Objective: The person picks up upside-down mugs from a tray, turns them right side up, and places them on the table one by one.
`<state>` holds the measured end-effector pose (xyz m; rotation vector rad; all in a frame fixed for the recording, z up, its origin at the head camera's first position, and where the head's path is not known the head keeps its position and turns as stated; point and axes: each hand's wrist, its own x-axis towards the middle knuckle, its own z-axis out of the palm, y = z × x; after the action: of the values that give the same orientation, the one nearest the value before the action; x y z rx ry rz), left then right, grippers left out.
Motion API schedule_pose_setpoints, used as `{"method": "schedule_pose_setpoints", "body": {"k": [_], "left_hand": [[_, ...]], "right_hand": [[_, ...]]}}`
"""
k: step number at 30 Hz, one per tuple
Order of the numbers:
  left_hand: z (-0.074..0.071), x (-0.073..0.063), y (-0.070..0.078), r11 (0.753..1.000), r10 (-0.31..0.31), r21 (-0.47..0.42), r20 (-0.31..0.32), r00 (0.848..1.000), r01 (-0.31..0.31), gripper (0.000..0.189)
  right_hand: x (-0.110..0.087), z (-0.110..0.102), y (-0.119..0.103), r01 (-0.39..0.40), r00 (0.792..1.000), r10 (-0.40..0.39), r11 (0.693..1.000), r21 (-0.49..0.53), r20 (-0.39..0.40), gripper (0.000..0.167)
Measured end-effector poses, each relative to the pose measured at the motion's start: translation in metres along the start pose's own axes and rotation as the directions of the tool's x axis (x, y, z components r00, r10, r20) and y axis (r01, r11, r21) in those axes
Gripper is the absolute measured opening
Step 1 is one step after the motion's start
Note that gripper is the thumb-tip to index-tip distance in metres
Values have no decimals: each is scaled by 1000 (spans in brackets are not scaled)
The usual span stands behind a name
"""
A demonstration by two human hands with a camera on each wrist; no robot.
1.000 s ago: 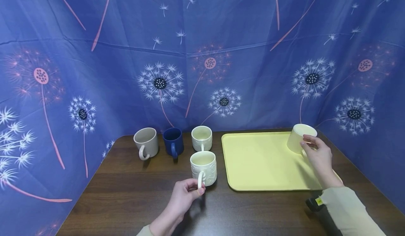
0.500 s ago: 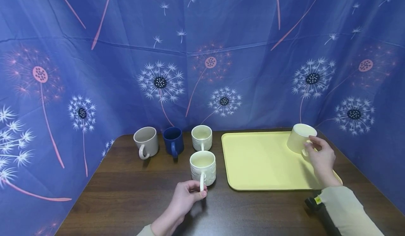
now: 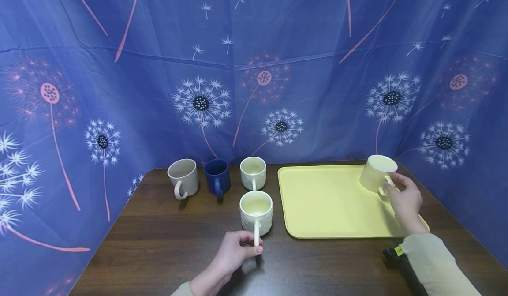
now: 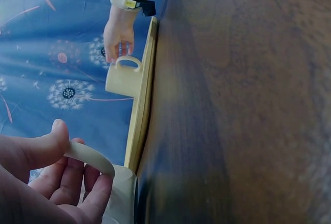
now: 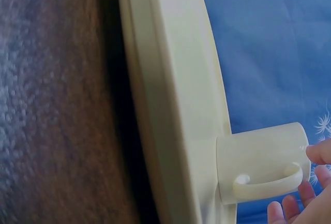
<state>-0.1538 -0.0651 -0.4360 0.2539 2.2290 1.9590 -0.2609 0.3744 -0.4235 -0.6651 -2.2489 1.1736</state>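
Note:
My left hand (image 3: pixel 234 252) pinches the handle of a white embossed mug (image 3: pixel 250 219), which stands upright low at the middle of the table. In the left wrist view, thumb and fingers wrap the mug's handle (image 4: pixel 92 158). On the right part of a yellow tray (image 3: pixel 329 203) stands a plain white mug (image 3: pixel 371 179). My right hand (image 3: pixel 406 201) is beside its rim and handle. From the right wrist, the thumb (image 5: pixel 319 152) appears at the rim and loosely bent fingers are near the handle (image 5: pixel 269 187), not wrapped round it.
Behind the embossed mug stands another white mug (image 3: pixel 253 172). To its left are a dark blue mug (image 3: pixel 222 181) and a grey mug (image 3: pixel 188 179). A blue curtain (image 3: pixel 325 93) with dandelion prints backs the brown wooden table (image 3: pixel 166 238).
My right hand has slid rightward from the plain mug's rim, uncovering its handle. My left hand has turned the embossed mug so its handle points more toward me.

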Motion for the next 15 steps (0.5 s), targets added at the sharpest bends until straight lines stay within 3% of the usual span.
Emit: {"method": "schedule_pose_setpoints", "body": {"k": [15], "left_hand": [[5, -4, -3, 1000, -11, 21, 40, 999, 10, 16]], "right_hand": [[6, -2, 21, -48, 995, 51, 998, -42, 90, 49]]}}
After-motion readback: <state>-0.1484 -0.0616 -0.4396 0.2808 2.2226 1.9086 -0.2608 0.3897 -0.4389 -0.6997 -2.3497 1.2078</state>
